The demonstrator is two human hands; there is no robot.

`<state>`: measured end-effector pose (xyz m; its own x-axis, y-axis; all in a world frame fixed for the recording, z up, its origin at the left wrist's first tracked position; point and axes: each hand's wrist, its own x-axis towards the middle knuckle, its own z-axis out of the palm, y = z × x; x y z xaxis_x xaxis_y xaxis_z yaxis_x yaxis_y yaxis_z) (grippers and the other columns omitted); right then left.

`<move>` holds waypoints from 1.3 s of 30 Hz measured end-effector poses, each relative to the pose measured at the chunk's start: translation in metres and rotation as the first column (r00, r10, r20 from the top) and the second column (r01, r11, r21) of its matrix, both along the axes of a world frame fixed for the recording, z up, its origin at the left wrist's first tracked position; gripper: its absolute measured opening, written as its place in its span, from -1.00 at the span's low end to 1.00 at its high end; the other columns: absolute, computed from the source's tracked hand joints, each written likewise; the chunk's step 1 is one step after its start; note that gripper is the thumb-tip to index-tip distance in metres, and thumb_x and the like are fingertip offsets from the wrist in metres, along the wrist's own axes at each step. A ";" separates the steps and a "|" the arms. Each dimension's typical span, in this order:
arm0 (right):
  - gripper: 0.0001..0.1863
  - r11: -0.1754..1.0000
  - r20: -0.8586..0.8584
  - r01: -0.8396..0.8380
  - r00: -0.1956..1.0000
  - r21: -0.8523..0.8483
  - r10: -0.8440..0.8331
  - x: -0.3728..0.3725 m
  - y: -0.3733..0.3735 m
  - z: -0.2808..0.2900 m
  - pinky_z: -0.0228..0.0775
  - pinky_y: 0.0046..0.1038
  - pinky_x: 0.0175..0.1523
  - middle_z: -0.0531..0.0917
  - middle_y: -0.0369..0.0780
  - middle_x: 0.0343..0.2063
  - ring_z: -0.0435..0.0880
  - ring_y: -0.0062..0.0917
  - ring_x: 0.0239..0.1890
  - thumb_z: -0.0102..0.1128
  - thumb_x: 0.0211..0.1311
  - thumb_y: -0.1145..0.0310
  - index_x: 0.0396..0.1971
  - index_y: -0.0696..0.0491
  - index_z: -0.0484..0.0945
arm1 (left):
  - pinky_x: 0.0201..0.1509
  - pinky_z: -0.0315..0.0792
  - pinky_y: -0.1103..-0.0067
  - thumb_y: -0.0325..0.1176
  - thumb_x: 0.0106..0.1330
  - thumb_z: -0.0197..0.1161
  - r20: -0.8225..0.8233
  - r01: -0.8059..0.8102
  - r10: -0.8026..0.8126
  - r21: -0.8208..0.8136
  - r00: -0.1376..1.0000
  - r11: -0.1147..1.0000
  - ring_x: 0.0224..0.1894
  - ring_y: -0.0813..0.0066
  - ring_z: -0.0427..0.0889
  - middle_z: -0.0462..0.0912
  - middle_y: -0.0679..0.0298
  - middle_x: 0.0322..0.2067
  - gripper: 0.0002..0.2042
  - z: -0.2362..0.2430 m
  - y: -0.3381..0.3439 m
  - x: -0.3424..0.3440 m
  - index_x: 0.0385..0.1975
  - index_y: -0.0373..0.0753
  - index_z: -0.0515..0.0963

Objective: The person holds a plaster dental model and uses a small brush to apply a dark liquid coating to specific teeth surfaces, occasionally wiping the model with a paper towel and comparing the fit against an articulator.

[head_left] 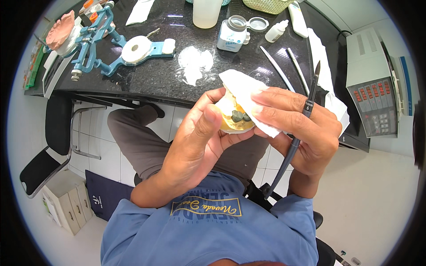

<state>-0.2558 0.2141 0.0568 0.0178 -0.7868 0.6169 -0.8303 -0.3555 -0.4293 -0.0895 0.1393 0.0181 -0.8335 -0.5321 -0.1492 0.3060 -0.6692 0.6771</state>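
Observation:
My left hand (193,142) holds a yellow and white dental cast (230,125), fingers curled around it and thumb upright along its left side. Two dark grey tooth shapes (239,117) sit on the cast's front. My right hand (304,133) presses a folded white tissue (239,84) over the cast's upper right side, covering part of it. The same hand also grips a long dark brush (288,153) between its fingers, bristles pointing up and handle running down past the palm.
Black worktop (146,86) bears a blue articulator (106,53) with a pink cast (60,29), an open jar (230,37), translucent cup (205,11), dropper bottle (275,33) and two slender tools (277,66). A control unit (370,111) stands right; a black chair (55,128) stands left.

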 end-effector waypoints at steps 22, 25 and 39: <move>-0.80 0.644 0.462 0.740 0.648 -0.195 -0.606 -0.067 0.018 0.004 0.28 -0.72 -0.35 0.60 -0.36 -0.54 0.46 -0.77 -0.48 0.32 0.19 0.31 -0.36 0.16 0.70 | 0.10 0.57 0.42 0.23 0.29 -0.04 -0.185 0.155 -0.074 0.473 0.980 0.867 0.05 -0.02 0.55 0.32 -0.29 0.13 -0.14 -0.008 0.000 -0.004 0.26 -0.53 0.06; -0.79 0.595 0.521 0.779 0.598 -0.199 -0.609 -0.101 0.029 -0.003 0.35 -0.69 -0.28 0.63 -0.32 -0.50 0.50 -0.74 -0.43 0.32 0.19 0.31 -0.33 0.17 0.69 | 0.10 0.57 0.43 0.24 0.28 -0.03 -0.200 0.162 -0.067 0.507 0.977 0.847 0.05 -0.03 0.56 0.31 -0.30 0.13 -0.13 -0.010 -0.001 -0.003 0.26 -0.53 0.07; -0.10 0.757 0.537 0.610 0.731 -0.235 -0.422 -0.079 0.024 -0.034 0.57 -0.48 -0.25 0.58 -0.10 -0.34 0.62 -0.47 -0.33 -0.44 0.35 -0.32 0.04 0.35 0.37 | 0.01 0.61 0.51 0.31 0.01 0.29 0.100 -0.016 0.023 -0.071 0.995 0.997 0.02 0.04 0.59 0.34 -0.10 0.17 0.04 -0.011 0.004 0.011 0.31 -0.34 0.03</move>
<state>-0.3348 0.2386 0.0226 -0.6563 -0.2953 0.6943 -0.6916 -0.1325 -0.7100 -0.0781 0.1436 0.0067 -0.8055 -0.5602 -0.1931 0.2467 -0.6134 0.7502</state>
